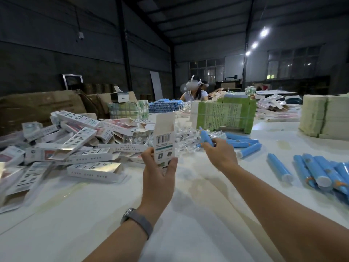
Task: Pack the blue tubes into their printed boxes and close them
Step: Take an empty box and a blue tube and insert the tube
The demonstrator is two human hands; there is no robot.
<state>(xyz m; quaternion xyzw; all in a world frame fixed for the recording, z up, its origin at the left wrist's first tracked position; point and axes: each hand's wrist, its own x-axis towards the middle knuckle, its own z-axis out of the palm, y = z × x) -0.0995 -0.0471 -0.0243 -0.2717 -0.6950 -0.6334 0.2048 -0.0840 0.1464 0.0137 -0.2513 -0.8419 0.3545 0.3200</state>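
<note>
From the head view, my left hand (160, 167) grips the printed box (164, 142) upright, top flap open; my right hand (220, 154) pinches a blue tube (205, 138) just beside it (tilted). Misaligned, it could snag the flap.

box (164, 142): white, black barcode, teal band
tubes (313, 172): blue, white caps
bundle (224, 115): green wrap, centre right
</note>
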